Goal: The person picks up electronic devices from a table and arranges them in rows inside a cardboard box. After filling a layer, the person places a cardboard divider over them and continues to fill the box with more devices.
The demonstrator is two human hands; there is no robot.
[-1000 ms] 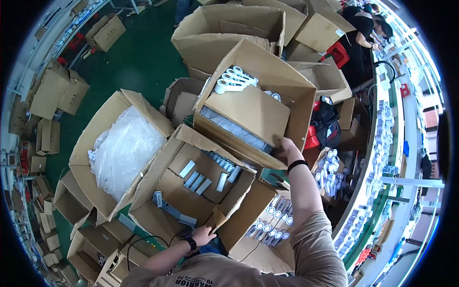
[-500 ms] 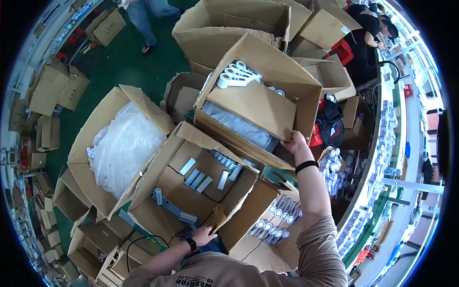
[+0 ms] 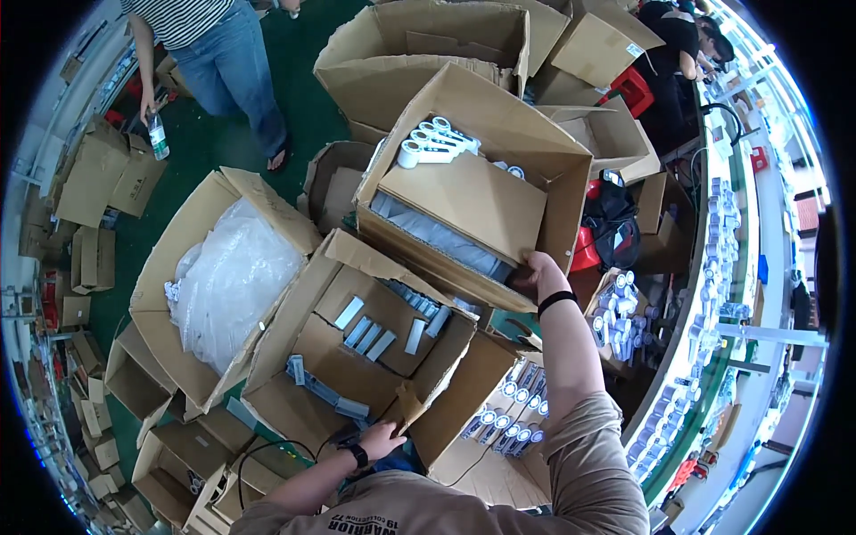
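Note:
My right hand (image 3: 535,273) reaches into a large carton (image 3: 562,178) and pinches the near right corner of a flat cardboard sheet (image 3: 468,201). White handheld devices with round heads (image 3: 437,141) lie at the sheet's far left end, and a few more round heads show past its far edge. Under its near side, bluish plastic wrapping (image 3: 437,234) shows. Close to my body, my left hand (image 3: 382,440) has its fingers curled at the near edge of an open carton (image 3: 357,430); its fingertips are partly hidden. Several small pale-blue boxes (image 3: 364,332) lie inside that carton.
Left stands a carton of clear plastic bags (image 3: 234,281). Another carton with upright white devices (image 3: 508,415) is beside my right arm. More devices line the bench (image 3: 709,294) at right. A person holding a bottle (image 3: 158,138) stands far left; another bends at the bench.
The person at far left has come closer into view, now showing a striped top and a bottle. My right hand has shifted slightly left with the sheet's corner; my left stays put.

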